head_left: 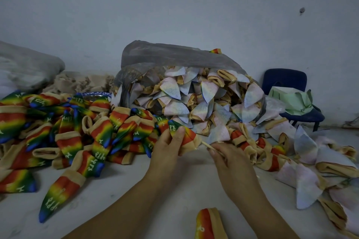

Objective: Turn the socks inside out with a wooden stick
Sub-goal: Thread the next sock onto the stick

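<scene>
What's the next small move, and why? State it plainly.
Probably draw the wooden stick out of the cuff and drop the sock on the rainbow pile: the sock in the left hand already shows its colours, and the right hand pinches the stick whose tip sits at the cuff.

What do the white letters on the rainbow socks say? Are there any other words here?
"APPY": white letters on a rainbow sock, read sideways.
"PPY": on the held sock in the left hand; the rest is hidden.
"APPY", roughly: on the pointed sock at front left, blurred.
Lettering on the other rainbow socks: too blurred or folded to read.
Pale socks in the bag: no text.
</scene>
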The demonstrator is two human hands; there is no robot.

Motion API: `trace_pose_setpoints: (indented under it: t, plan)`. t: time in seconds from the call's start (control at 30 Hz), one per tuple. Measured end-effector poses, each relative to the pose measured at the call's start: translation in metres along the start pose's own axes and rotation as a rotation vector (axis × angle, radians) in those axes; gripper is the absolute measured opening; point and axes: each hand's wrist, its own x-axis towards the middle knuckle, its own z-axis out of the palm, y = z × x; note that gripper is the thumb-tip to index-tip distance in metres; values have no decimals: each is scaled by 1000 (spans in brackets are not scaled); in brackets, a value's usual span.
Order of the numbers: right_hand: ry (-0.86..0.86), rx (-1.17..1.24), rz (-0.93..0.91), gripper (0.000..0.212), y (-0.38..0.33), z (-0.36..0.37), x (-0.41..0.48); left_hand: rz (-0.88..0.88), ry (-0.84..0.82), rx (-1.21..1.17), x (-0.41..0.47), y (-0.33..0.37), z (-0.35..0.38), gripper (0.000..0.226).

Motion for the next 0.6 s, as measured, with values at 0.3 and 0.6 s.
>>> trace_pose_setpoints:
  t: [0.3,0.6]
  plan:
    - [-125,119,21,21,-7,-2,-2,155,68,30,-3,5,3,50]
    - [-111,445,102,34,-28,1,-6,241,115,-13,-13,18,20,56]
